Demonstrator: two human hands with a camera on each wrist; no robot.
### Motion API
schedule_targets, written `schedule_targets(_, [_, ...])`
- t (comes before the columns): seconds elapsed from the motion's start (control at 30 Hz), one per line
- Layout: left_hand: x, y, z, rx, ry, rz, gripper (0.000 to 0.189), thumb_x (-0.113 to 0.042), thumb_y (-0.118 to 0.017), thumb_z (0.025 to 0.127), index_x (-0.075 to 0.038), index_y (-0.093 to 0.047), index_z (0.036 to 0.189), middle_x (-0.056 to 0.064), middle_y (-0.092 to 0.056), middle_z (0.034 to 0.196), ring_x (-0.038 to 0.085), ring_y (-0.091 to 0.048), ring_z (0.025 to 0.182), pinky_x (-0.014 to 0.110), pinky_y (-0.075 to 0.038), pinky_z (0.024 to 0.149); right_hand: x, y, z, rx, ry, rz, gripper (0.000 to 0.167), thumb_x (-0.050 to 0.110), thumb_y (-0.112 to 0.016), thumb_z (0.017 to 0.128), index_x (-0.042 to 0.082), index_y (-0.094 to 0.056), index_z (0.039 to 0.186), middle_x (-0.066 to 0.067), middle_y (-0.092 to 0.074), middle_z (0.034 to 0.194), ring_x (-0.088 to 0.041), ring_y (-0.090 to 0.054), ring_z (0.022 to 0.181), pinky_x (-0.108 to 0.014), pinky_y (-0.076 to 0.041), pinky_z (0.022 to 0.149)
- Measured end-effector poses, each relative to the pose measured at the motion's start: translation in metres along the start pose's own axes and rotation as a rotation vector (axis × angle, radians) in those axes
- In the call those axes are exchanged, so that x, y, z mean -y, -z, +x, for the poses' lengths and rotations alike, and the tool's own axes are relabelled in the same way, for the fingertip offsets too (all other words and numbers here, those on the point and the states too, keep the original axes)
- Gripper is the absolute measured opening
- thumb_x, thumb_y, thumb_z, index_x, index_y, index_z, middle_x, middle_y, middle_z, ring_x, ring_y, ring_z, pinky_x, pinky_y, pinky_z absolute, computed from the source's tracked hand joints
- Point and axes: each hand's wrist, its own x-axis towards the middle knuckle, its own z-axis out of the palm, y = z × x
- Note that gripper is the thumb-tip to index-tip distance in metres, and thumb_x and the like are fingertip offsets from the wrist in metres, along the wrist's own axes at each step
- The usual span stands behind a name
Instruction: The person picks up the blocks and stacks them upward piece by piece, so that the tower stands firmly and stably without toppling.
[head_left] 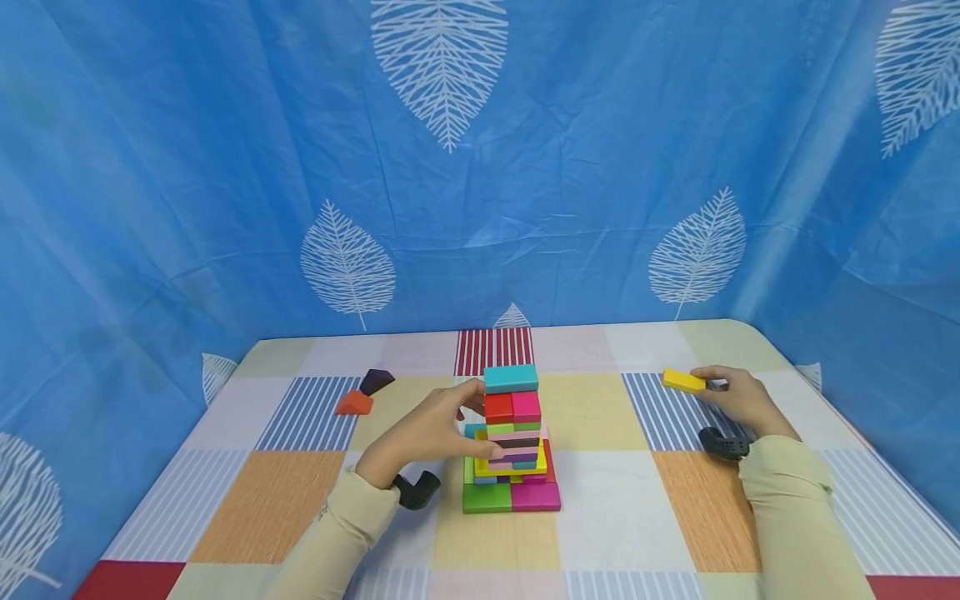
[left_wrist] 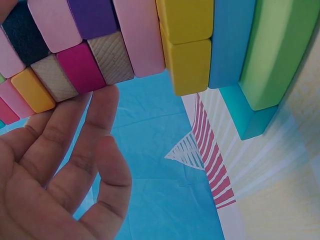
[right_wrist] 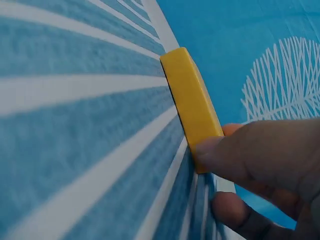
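A tower of colourful wooden blocks (head_left: 517, 457) stands mid-table, a turquoise block (head_left: 511, 379) lying across its top. My left hand (head_left: 430, 427) holds the tower from its left side, thumb on the near face and fingers around the far side. In the left wrist view, the fingertips (left_wrist: 105, 100) touch the block ends of the narrow upper layers. At the right, my right hand (head_left: 744, 402) pinches one end of a yellow block (head_left: 683, 381). The right wrist view shows this yellow block (right_wrist: 192, 105) low over the striped cloth; whether it touches the cloth I cannot tell.
An orange block (head_left: 354, 403) and a dark block (head_left: 377, 382) lie at the back left. A patchwork cloth (head_left: 607, 517) covers the table. Blue curtains (head_left: 555, 167) with white leaf prints hang behind and at both sides. Black wrist devices sit under both wrists.
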Motion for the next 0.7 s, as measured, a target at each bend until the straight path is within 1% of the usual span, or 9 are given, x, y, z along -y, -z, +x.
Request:
schedule_targets(0.1, [-0.001, 0.000, 0.000, 0.002, 0.003, -0.007, 0.063, -0.028, -0.091, 0.088, -0.005, -0.061, 0.139, 0.006, -0.071, 0.129, 0.026, -0.065, 0.121, 0.051, -0.053, 0.100, 0.005, 0.000, 0.000, 0.008, 0.026, -0.018, 0.044, 0.003, -0.071, 0.098, -0.018, -0.059, 0.135, -0.043, -0.057, 0.133, -0.055, -0.058, 0.112, -0.068, -0.050, 0.100])
schedule_targets(0.2, [-0.001, 0.000, 0.000, 0.001, 0.005, -0.011, 0.064, -0.027, -0.091, 0.088, -0.005, -0.060, 0.140, 0.006, -0.071, 0.130, 0.026, -0.065, 0.121, 0.053, -0.054, 0.100, 0.013, 0.000, 0.000, 0.013, 0.082, -0.023, 0.042, 0.005, -0.075, 0.096, -0.017, -0.064, 0.129, -0.038, -0.065, 0.121, -0.047, -0.062, 0.104, -0.061, -0.056, 0.094])
schedule_targets(0.27, [-0.001, 0.000, 0.000, 0.002, 0.001, -0.011, 0.064, -0.027, -0.090, 0.088, -0.005, -0.060, 0.140, 0.006, -0.071, 0.130, 0.026, -0.065, 0.121, 0.053, -0.054, 0.100, 0.021, 0.000, -0.001, 0.005, 0.131, -0.009, 0.040, 0.005, -0.077, 0.095, -0.016, -0.066, 0.126, -0.034, -0.068, 0.118, -0.042, -0.063, 0.101, -0.051, -0.059, 0.090])
schedule_targets(0.33, [0.000, 0.000, 0.000, 0.001, -0.005, -0.009, 0.064, -0.027, -0.090, 0.088, -0.005, -0.060, 0.140, 0.006, -0.071, 0.130, 0.026, -0.065, 0.121, 0.052, -0.054, 0.100, 0.030, 0.000, -0.001, -0.002, 0.182, 0.021, 0.039, 0.005, -0.078, 0.095, -0.016, -0.068, 0.126, -0.032, -0.070, 0.117, -0.038, -0.066, 0.100, -0.039, -0.061, 0.085])
schedule_targets(0.4, [0.000, 0.000, 0.000, 0.001, -0.011, -0.005, 0.064, -0.026, -0.090, 0.089, -0.004, -0.060, 0.141, 0.007, -0.071, 0.130, 0.026, -0.065, 0.121, 0.050, -0.053, 0.099, 0.040, 0.001, -0.001, -0.007, 0.229, 0.062, 0.039, 0.004, -0.079, 0.095, -0.016, -0.068, 0.126, -0.030, -0.071, 0.116, -0.033, -0.066, 0.097, -0.027, -0.058, 0.079])
schedule_targets(0.47, [0.000, 0.000, 0.000, 0.001, -0.015, -0.001, 0.064, -0.026, -0.091, 0.089, -0.004, -0.060, 0.141, 0.007, -0.071, 0.130, 0.027, -0.065, 0.121, 0.048, -0.053, 0.099, 0.051, 0.003, -0.002, -0.008, 0.272, 0.103, 0.038, 0.003, -0.078, 0.095, -0.016, -0.068, 0.127, -0.029, -0.072, 0.116, -0.027, -0.066, 0.093, -0.019, -0.056, 0.075])
schedule_targets(0.5, [0.000, 0.001, 0.000, 0.001, -0.016, -0.001, 0.065, -0.026, -0.091, 0.089, -0.004, -0.060, 0.141, 0.007, -0.071, 0.130, 0.027, -0.065, 0.121, 0.047, -0.053, 0.099, 0.056, 0.004, -0.002, -0.008, 0.296, 0.119, 0.038, 0.002, -0.078, 0.095, -0.016, -0.068, 0.127, -0.029, -0.072, 0.115, -0.023, -0.066, 0.092, -0.017, -0.055, 0.074])
schedule_targets(0.6, [0.000, 0.001, 0.000, 0.002, -0.012, -0.003, 0.065, -0.026, -0.091, 0.088, -0.004, -0.060, 0.141, 0.007, -0.071, 0.130, 0.027, -0.065, 0.121, 0.048, -0.053, 0.099, 0.072, 0.006, -0.006, -0.010, 0.361, 0.179, 0.036, 0.001, -0.077, 0.096, -0.015, -0.069, 0.128, -0.029, -0.072, 0.117, -0.014, -0.065, 0.089, -0.016, -0.056, 0.075])
schedule_targets(0.7, [0.000, 0.001, 0.000, 0.003, -0.009, -0.006, 0.065, -0.026, -0.091, 0.088, -0.003, -0.060, 0.141, 0.007, -0.071, 0.130, 0.027, -0.065, 0.121, 0.049, -0.053, 0.100, 0.088, 0.008, -0.011, -0.032, 0.429, 0.226, 0.034, -0.001, -0.077, 0.097, -0.014, -0.069, 0.128, -0.029, -0.072, 0.118, -0.005, -0.065, 0.089, -0.015, -0.056, 0.077])
